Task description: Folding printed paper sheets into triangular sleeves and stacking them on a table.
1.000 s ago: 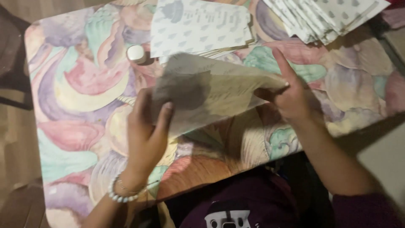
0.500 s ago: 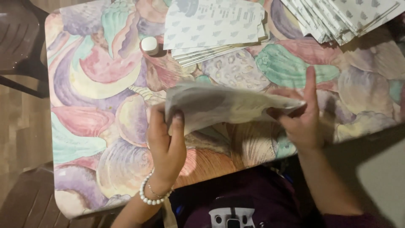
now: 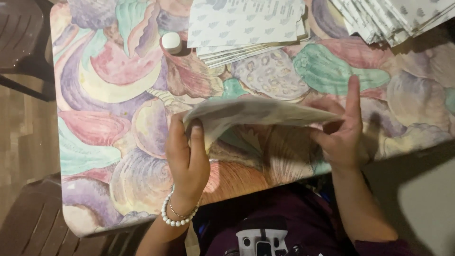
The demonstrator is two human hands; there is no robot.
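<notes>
Now paper sheet [image 3: 256,113] between both hands [image 3: 187,156].

A home setting: shell-patterned tablecloth [image 3: 118,85], brown plastic chair [image 3: 23,42], wood-look floor [image 3: 23,137].

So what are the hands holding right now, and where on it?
A folded paper sheet: left hand pinches its left end, right hand grips its right end, above the table.

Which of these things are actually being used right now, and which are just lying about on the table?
In use:
- folded paper sheet, held up off the table
- left hand, gripping its left end
- right hand, gripping its right end

Lying about:
- flat paper stack
- fanned paper pile at the far right
- small white round object
- patterned tablecloth
- brown chair
</notes>
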